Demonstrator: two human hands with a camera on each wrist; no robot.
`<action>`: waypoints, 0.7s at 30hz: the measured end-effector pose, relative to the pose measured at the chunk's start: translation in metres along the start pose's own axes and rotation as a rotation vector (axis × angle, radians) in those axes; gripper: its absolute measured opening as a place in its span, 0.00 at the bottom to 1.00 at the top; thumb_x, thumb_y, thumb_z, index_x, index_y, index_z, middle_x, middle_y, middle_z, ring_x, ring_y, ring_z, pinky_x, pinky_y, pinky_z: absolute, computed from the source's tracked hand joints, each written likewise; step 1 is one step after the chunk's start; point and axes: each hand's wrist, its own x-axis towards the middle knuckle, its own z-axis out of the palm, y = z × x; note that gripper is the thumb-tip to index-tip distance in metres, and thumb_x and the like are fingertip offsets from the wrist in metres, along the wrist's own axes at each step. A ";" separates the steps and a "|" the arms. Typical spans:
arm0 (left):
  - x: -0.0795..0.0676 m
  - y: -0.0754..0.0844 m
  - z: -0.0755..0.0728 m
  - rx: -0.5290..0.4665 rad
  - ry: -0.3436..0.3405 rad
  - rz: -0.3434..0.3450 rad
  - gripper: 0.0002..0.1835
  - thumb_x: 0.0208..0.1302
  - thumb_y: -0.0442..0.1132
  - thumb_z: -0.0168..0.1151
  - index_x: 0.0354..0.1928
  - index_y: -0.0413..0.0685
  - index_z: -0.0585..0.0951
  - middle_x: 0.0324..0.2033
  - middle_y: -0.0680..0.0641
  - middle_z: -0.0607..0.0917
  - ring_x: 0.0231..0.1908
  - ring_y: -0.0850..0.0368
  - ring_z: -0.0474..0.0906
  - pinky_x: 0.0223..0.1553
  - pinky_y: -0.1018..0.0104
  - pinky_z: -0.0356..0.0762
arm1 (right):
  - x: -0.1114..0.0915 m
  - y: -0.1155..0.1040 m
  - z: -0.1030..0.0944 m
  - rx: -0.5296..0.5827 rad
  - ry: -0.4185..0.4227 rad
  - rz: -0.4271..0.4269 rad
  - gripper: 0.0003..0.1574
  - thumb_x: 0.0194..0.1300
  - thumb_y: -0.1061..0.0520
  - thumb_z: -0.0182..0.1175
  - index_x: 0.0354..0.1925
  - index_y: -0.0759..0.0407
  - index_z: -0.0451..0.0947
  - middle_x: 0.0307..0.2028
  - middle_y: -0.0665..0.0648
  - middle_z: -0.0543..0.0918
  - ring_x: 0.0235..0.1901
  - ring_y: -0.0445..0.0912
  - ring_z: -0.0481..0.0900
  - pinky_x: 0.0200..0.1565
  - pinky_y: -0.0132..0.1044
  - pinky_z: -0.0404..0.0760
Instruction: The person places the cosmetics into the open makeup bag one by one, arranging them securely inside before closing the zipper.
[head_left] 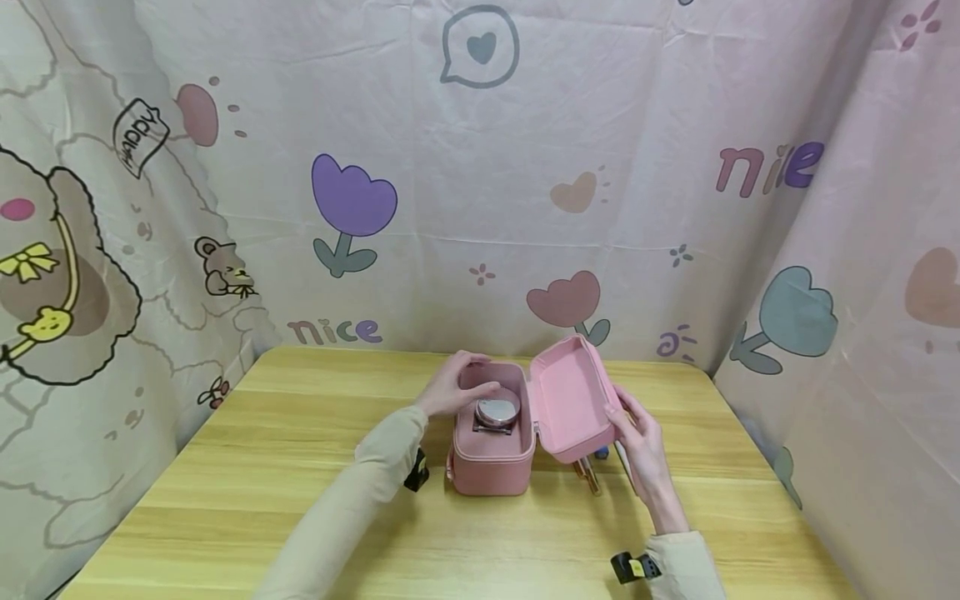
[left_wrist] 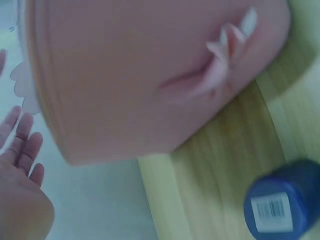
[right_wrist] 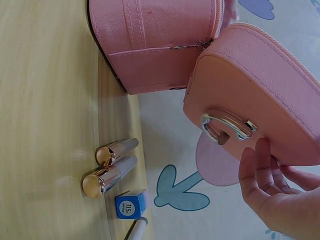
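Note:
A pink cosmetic case stands upright on the table, its lid swung out to the right. Inside lies a round compact on top of a flat dark-edged item. My left hand reaches over the case's left rim, its fingers stretched across the opening. In the left wrist view, those extended fingers show past the case's edge. With the thumb in front and fingers behind, my right hand holds the lid by its right edge. The lid's outer face carries a handle with silvery metal fittings.
Beside the case under the lid lie two gold-ended tubes, a small blue lipstick box and a slim white stick. A dark blue cylinder with a barcode label is left of the case. A printed curtain hangs behind the table.

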 end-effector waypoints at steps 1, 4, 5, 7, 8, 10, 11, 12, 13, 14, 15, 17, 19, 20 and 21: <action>-0.002 -0.001 -0.002 -0.023 0.004 0.004 0.28 0.63 0.47 0.70 0.63 0.45 0.77 0.57 0.42 0.81 0.60 0.46 0.75 0.67 0.46 0.72 | 0.000 0.000 0.000 -0.001 -0.001 0.000 0.37 0.77 0.57 0.51 0.76 0.69 0.53 0.70 0.63 0.64 0.54 0.30 0.77 0.55 0.21 0.80; -0.006 -0.005 -0.009 -0.062 0.008 -0.001 0.26 0.64 0.46 0.69 0.62 0.47 0.78 0.55 0.43 0.81 0.56 0.48 0.75 0.63 0.50 0.74 | 0.000 0.000 0.000 -0.004 0.003 0.002 0.37 0.77 0.57 0.50 0.76 0.69 0.54 0.68 0.61 0.64 0.54 0.31 0.78 0.55 0.21 0.80; -0.008 -0.006 -0.011 -0.064 0.008 -0.006 0.25 0.64 0.46 0.69 0.62 0.48 0.78 0.54 0.44 0.81 0.55 0.49 0.75 0.62 0.51 0.74 | 0.000 0.000 -0.001 -0.003 0.004 0.002 0.37 0.77 0.57 0.50 0.76 0.70 0.54 0.68 0.61 0.64 0.54 0.31 0.78 0.54 0.21 0.80; -0.011 -0.007 -0.014 -0.058 0.012 -0.004 0.24 0.64 0.46 0.69 0.60 0.48 0.79 0.54 0.44 0.82 0.54 0.49 0.74 0.60 0.55 0.73 | 0.000 0.000 -0.001 -0.001 0.006 0.000 0.36 0.77 0.57 0.51 0.76 0.70 0.54 0.68 0.61 0.64 0.54 0.32 0.78 0.54 0.21 0.81; -0.013 -0.009 -0.015 -0.057 0.012 0.003 0.24 0.64 0.45 0.69 0.60 0.47 0.79 0.53 0.44 0.82 0.54 0.49 0.74 0.59 0.56 0.73 | 0.000 0.000 -0.001 -0.001 0.007 0.000 0.36 0.77 0.57 0.51 0.76 0.70 0.54 0.68 0.61 0.64 0.54 0.32 0.78 0.54 0.22 0.81; -0.017 -0.011 -0.018 -0.059 0.008 0.019 0.23 0.64 0.44 0.69 0.59 0.46 0.79 0.53 0.44 0.83 0.53 0.49 0.75 0.59 0.57 0.72 | 0.000 0.000 -0.001 0.003 0.004 0.000 0.37 0.77 0.57 0.50 0.76 0.70 0.53 0.69 0.62 0.64 0.54 0.31 0.78 0.55 0.21 0.80; -0.019 -0.013 -0.020 -0.063 0.002 0.028 0.23 0.64 0.44 0.70 0.59 0.45 0.79 0.53 0.44 0.83 0.53 0.49 0.75 0.59 0.57 0.73 | 0.000 0.000 -0.001 0.005 0.003 0.001 0.37 0.77 0.57 0.50 0.76 0.70 0.53 0.69 0.63 0.63 0.54 0.31 0.78 0.55 0.21 0.80; -0.021 -0.014 -0.022 -0.069 -0.006 0.045 0.23 0.63 0.43 0.70 0.59 0.45 0.80 0.52 0.44 0.84 0.52 0.48 0.76 0.59 0.57 0.73 | 0.000 0.000 -0.001 0.006 0.004 0.001 0.37 0.77 0.57 0.50 0.76 0.70 0.52 0.70 0.63 0.63 0.54 0.31 0.78 0.55 0.21 0.80; -0.023 -0.016 -0.023 -0.077 -0.016 0.058 0.23 0.63 0.43 0.70 0.59 0.44 0.80 0.52 0.44 0.84 0.52 0.47 0.76 0.58 0.57 0.73 | 0.000 0.000 -0.001 0.006 0.005 0.002 0.37 0.77 0.57 0.50 0.76 0.70 0.52 0.70 0.63 0.63 0.54 0.30 0.78 0.55 0.21 0.80; -0.025 -0.017 -0.026 -0.084 -0.028 0.066 0.23 0.63 0.43 0.70 0.59 0.44 0.79 0.51 0.44 0.84 0.52 0.46 0.77 0.58 0.57 0.73 | 0.000 0.000 -0.001 0.008 0.004 0.001 0.37 0.77 0.57 0.50 0.76 0.70 0.52 0.70 0.64 0.63 0.54 0.30 0.78 0.55 0.21 0.80; -0.028 -0.018 -0.028 -0.089 -0.038 0.072 0.23 0.63 0.43 0.70 0.59 0.43 0.79 0.50 0.44 0.84 0.51 0.45 0.77 0.58 0.56 0.73 | 0.000 0.000 0.000 0.009 0.002 -0.001 0.37 0.77 0.57 0.50 0.76 0.71 0.52 0.70 0.64 0.62 0.54 0.30 0.78 0.55 0.21 0.80; -0.034 -0.021 -0.034 -0.088 -0.056 0.079 0.24 0.63 0.43 0.70 0.58 0.42 0.79 0.48 0.45 0.84 0.50 0.45 0.77 0.56 0.55 0.74 | 0.000 -0.001 0.000 0.008 0.001 -0.004 0.37 0.77 0.58 0.50 0.76 0.71 0.53 0.70 0.64 0.63 0.54 0.31 0.78 0.55 0.21 0.80; -0.040 -0.023 -0.039 -0.081 -0.075 0.087 0.24 0.62 0.42 0.71 0.58 0.40 0.79 0.46 0.44 0.84 0.49 0.46 0.77 0.56 0.50 0.75 | 0.000 -0.001 0.000 0.007 -0.001 -0.005 0.37 0.77 0.58 0.50 0.76 0.71 0.53 0.70 0.64 0.63 0.54 0.31 0.78 0.55 0.21 0.80; -0.043 -0.024 -0.041 -0.075 -0.083 0.088 0.25 0.62 0.42 0.71 0.58 0.39 0.79 0.45 0.44 0.84 0.48 0.47 0.77 0.57 0.49 0.75 | 0.000 -0.001 0.000 0.006 -0.001 -0.007 0.37 0.77 0.58 0.50 0.76 0.71 0.53 0.70 0.64 0.63 0.54 0.31 0.78 0.55 0.21 0.80; -0.046 -0.026 -0.043 -0.068 -0.092 0.089 0.25 0.61 0.42 0.71 0.58 0.38 0.79 0.45 0.43 0.85 0.48 0.48 0.77 0.57 0.45 0.75 | 0.000 -0.001 0.000 0.006 -0.001 -0.007 0.37 0.77 0.58 0.50 0.76 0.71 0.53 0.70 0.64 0.62 0.54 0.31 0.78 0.54 0.21 0.80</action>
